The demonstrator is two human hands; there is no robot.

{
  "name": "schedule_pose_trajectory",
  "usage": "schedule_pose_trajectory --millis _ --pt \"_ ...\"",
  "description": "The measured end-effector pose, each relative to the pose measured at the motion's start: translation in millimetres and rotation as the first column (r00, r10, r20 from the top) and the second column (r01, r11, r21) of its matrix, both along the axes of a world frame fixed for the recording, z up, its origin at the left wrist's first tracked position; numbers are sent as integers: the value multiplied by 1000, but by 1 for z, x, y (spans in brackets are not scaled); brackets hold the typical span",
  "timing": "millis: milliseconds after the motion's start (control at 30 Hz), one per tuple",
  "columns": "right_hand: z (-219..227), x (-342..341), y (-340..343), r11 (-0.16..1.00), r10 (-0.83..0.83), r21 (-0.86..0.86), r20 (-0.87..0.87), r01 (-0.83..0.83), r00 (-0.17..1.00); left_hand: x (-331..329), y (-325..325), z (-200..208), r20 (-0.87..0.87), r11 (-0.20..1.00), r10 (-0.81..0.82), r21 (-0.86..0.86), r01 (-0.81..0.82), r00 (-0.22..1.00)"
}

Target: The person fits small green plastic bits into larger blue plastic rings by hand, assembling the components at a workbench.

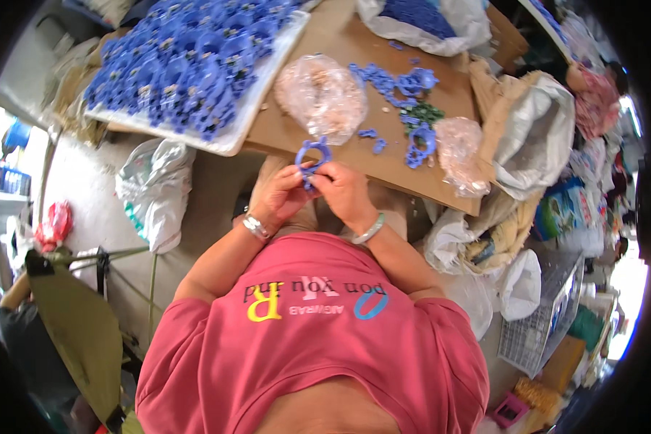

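Note:
Both my hands meet over my lap at the near edge of a brown board [340, 123]. My left hand [281, 194] and my right hand [347, 192] together pinch a small blue plastic ring-shaped part [312, 153] that sticks up between the fingers. A metal bracelet is on my left wrist, a pale green bangle on my right. Loose blue plastic parts [401, 83] lie scattered on the board just beyond my hands, with another ring-shaped blue part [421, 143] to the right.
A white tray [257, 108] heaped with blue parts sits at far left. Two clear bags of small pinkish pieces [324, 95] [461, 148] lie on the board. White sacks [535, 130] stand to the right, a white bag [155, 188] on the floor left.

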State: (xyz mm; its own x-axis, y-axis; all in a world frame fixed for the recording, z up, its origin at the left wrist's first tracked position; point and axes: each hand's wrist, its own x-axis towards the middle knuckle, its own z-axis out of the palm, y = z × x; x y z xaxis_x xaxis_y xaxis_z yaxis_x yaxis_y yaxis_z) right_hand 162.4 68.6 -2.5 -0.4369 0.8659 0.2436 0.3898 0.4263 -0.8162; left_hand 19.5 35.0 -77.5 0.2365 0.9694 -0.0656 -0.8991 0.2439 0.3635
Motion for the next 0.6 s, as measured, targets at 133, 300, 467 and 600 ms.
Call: schedule_pose_trajectory --millis 133,300,467,600 --pt "7 1 3 985 137 -102 -4 -137 990 -7 -4 -2 -66 999 32 25 -30 997" --pt "46 39 9 926 357 -99 -78 -363 931 -10 -3 1 -18 997 5 75 -3 1000" --pt "53 108 31 969 -247 -37 -90 245 965 -4 0 6 -5 994 -79 72 79 997" --pt "10 178 89 815 -540 173 -117 553 833 1 4 8 -20 994 -95 49 96 995"
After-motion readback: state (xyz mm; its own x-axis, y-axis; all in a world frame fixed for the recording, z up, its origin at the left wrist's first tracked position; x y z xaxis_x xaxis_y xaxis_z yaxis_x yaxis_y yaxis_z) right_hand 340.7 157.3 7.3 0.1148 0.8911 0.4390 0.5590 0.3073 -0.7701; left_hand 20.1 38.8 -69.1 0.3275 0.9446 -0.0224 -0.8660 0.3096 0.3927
